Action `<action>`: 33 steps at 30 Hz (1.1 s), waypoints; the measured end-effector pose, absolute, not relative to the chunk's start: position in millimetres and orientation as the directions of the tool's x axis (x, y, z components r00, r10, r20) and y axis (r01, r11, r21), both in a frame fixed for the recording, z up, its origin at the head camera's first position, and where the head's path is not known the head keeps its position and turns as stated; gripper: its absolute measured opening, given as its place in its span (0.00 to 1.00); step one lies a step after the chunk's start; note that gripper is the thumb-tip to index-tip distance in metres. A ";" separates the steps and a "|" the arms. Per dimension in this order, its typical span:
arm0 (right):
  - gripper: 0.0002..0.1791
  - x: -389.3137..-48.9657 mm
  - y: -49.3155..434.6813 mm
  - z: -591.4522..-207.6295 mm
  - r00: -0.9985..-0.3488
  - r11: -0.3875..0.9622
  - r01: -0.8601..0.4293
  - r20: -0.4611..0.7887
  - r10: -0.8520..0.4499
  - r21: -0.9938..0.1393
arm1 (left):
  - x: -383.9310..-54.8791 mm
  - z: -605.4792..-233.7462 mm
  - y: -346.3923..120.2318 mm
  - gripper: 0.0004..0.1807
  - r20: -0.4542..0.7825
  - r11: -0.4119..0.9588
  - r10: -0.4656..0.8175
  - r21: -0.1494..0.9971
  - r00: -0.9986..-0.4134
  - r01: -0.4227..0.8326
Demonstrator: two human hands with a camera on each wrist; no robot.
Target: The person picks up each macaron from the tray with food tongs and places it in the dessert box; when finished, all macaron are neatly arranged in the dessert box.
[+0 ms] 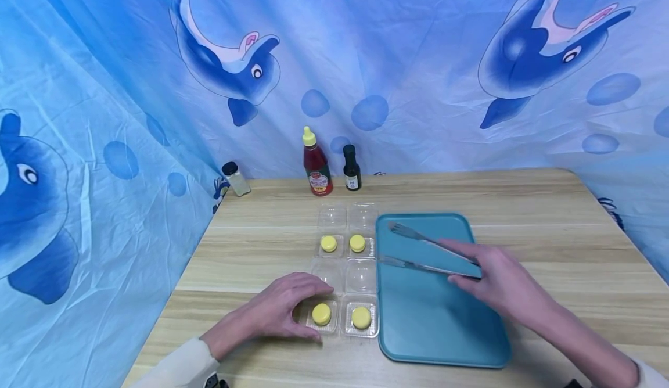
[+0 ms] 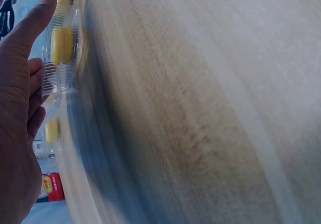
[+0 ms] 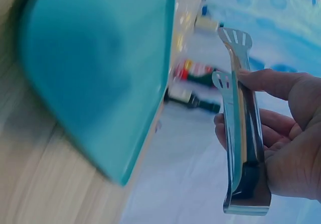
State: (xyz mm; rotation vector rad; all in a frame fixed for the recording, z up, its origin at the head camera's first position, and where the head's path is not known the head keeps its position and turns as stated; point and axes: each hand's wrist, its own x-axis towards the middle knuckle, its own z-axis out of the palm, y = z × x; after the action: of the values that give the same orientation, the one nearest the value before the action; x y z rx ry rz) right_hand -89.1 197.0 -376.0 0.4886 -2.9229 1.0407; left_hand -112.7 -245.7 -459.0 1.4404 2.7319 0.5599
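My left hand is at the near left clear plastic box, thumb along its near side and fingertips over the hinge of its raised lid. A yellow macaron sits in that box, with another macaron in the box to its right. In the left wrist view the fingertips are at the box's edge. My right hand grips metal tongs above the teal tray. The tongs' arms stand apart with nothing between their slotted tips, which point left.
Farther back, two more lidded boxes stand open, holding a left macaron and a right macaron. A red sauce bottle, a small dark bottle and a black-capped jar stand along the table's back edge, before a blue dolphin-print curtain.
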 end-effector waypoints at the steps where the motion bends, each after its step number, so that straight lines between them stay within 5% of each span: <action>1: 0.37 -90.3 202.7 -377.4 -0.954 0.740 -0.288 0.120 -0.273 -0.608 | -112.8 -459.1 -245.7 0.47 0.160 0.516 0.799 0.312 -0.579 0.798; 15: 0.34 -104.2 272.5 -416.5 -0.937 0.829 -0.241 0.344 -0.062 -0.505 | -120.4 -451.3 -247.5 0.38 0.172 0.517 0.798 0.297 -0.578 0.803; 33: 0.40 -115.0 314.2 -449.9 -0.960 0.842 -0.069 0.266 0.090 -0.535 | -139.9 -429.1 -252.6 0.36 0.203 0.553 0.778 0.230 -0.595 0.801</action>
State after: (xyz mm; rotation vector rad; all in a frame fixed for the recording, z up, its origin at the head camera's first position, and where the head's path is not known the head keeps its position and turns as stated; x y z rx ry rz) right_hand -115.0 314.2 -449.9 -0.0157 -2.7394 0.8111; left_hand -139.9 -252.6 -429.1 1.4444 2.8354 0.4848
